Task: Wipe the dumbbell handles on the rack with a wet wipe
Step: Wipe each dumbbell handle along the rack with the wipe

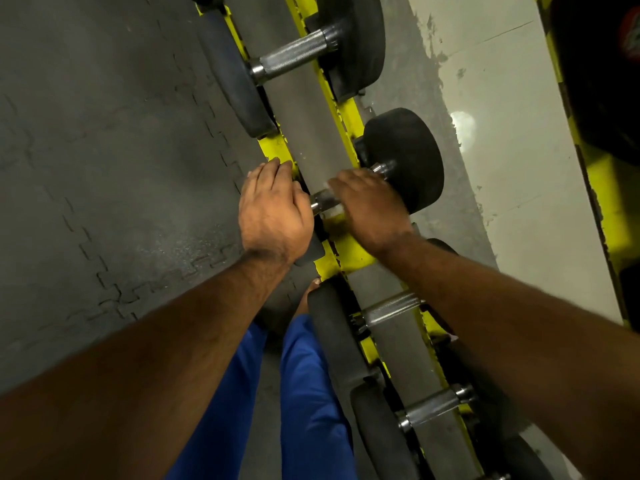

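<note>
The dumbbell handle (323,199) lies across the yellow rack (349,252), between both hands. The right hand (372,206) is curled over it, with a pale wet wipe (334,212) showing under the fingers. The left hand (273,211) covers the near dumbbell head; its grip I cannot tell. Another dumbbell (294,57) rests further along.

No legible text, numbers or brand marks anywhere. Dumbbell heads (408,157) and yellow rack (349,251) carry no readable labels. Red mark at top right (628,32) too blurred to read.
</note>
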